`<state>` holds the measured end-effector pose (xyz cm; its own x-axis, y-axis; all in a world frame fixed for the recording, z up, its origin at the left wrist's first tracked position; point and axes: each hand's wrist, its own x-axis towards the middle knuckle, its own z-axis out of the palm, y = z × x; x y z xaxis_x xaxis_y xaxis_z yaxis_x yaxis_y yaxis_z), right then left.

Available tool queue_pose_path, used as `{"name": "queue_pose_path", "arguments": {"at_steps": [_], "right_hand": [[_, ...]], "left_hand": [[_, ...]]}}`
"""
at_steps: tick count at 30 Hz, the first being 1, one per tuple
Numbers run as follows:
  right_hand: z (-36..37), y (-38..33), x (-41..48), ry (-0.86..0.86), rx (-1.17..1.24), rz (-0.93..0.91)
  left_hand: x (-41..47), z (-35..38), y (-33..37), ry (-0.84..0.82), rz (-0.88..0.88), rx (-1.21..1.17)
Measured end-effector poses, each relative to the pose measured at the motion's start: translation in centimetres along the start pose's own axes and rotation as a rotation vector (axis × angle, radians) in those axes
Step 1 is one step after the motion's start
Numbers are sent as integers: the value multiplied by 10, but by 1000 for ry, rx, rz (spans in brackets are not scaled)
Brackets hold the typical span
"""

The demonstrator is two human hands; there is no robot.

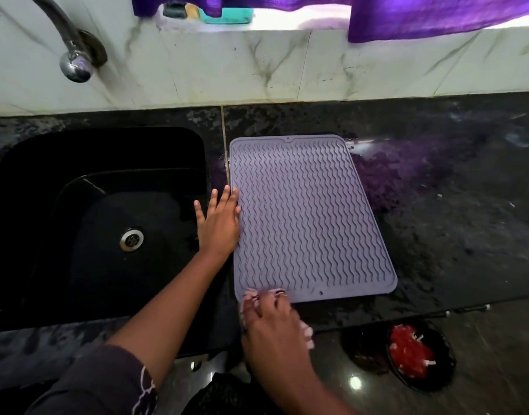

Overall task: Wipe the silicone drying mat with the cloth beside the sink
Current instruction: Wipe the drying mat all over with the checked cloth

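Mat (pixel 308 217) lilac, wavy-ribbed, flat beside sink (pixel 47 181), cloth (pixel 306 332) under right hand (pixel 272 324)

My right hand (pixel 272 324) covers most of the cloth (pixel 308 335), and both are motion-blurred. I see the tap (pixel 74 59) cut off by the top edge.

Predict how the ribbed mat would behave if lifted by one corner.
The mat looks thin and lies quite flat, so it would probably droop, not stay stiff. The countertop glistens, perhaps wet, so it might slide; the left hand flat at its edge suggests steadying.
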<state>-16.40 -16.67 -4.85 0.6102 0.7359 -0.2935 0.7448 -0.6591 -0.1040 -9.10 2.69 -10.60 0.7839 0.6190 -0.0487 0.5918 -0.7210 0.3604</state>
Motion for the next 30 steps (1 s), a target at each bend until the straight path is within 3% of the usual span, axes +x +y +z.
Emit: {"name": "queue_pose_path", "arguments": {"at_steps": [3,8,14,21,25,27,30], "right_hand": [[3,-9,-3,39,45,-83],[-19,35,-14,-31,131,57],[-35,49,35,224,141,32],[-22,31,1,24,-61,-26],[-46,53,30,-142,271,-13],[-54,60,66,13,311,63],[-45,53,101,228,136,89]], "left_hand": [[-1,1,0,29,4,20],[-2,3,-1,46,11,41],[0,4,-2,60,15,39],[-1,4,0,78,5,44],[-2,4,-1,75,4,46],[-1,4,-1,74,10,39],[0,4,-2,66,12,28]]}}
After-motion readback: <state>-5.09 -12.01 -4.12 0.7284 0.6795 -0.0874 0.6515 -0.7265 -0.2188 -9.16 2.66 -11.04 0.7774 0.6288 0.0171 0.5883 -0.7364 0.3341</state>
